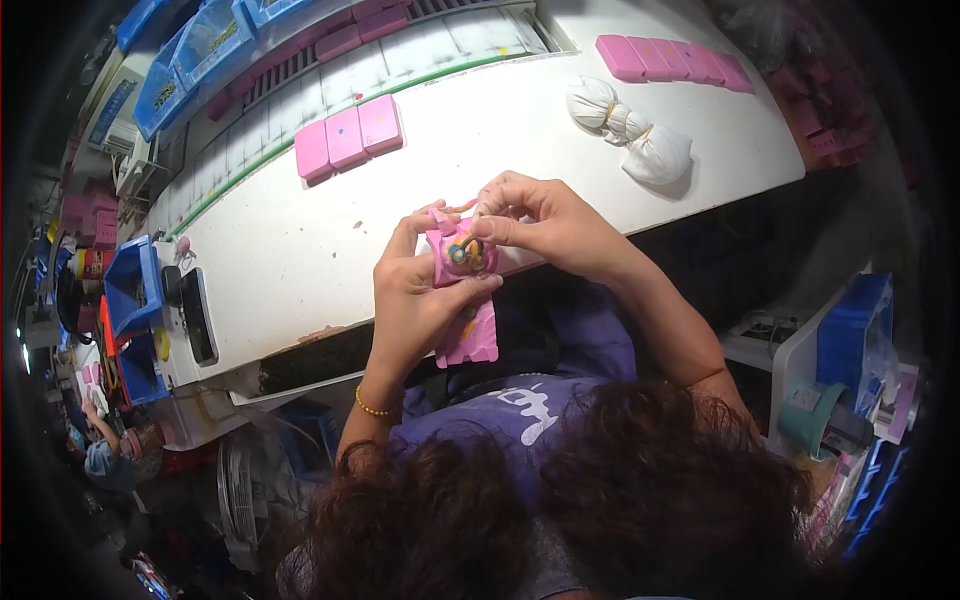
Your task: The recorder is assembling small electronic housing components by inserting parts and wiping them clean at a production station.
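Near the front edge of the table, my left hand [405, 295] grips an opened pink box [481, 338], its thumb across the front. The box has torn-looking or folded flaps, and one part hangs below the thumb. In its upper part sit small round greenish and yellow pieces [468, 256], too small to name. My right hand [545, 225] is at the box's upper right corner, thumb and fingers pinched together. Something pale shows at those fingertips, but I cannot make out what it is.
Three pink boxes [347, 138] stand side by side on the white table [290, 270]. Another row of pink boxes [672, 62] lies far right, near a tied white cloth bundle [630, 135]. Blue bins [215, 45] line the back left; a dark phone-like slab [198, 315] lies left.
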`<act>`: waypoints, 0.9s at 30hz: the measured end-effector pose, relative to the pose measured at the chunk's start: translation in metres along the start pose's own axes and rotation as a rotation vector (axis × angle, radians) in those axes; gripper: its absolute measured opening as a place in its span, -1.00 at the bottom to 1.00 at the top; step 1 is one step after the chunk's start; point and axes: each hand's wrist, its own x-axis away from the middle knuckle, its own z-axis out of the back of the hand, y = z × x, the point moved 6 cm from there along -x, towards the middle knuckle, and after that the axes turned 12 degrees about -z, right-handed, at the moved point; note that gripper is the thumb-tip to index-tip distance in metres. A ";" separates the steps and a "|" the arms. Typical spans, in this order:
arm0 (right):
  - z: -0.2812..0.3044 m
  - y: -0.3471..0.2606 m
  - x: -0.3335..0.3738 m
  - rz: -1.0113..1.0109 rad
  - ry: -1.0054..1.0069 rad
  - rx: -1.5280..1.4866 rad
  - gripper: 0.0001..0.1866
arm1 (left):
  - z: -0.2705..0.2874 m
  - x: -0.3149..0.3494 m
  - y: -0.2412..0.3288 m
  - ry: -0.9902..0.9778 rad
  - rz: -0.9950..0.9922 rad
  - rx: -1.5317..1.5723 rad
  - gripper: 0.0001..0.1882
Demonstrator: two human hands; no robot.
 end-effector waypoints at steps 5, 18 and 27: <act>-0.005 -0.038 0.020 0.692 0.310 0.611 -0.83 | -0.003 0.000 -0.003 -0.036 0.125 0.112 -0.71; 0.078 -0.053 0.027 0.622 1.113 1.068 -0.64 | 0.003 0.001 -0.008 0.008 0.053 0.093 -0.70; 0.117 -0.038 0.049 0.401 0.935 1.052 -0.44 | 0.003 -0.004 0.004 0.050 0.020 0.116 -0.70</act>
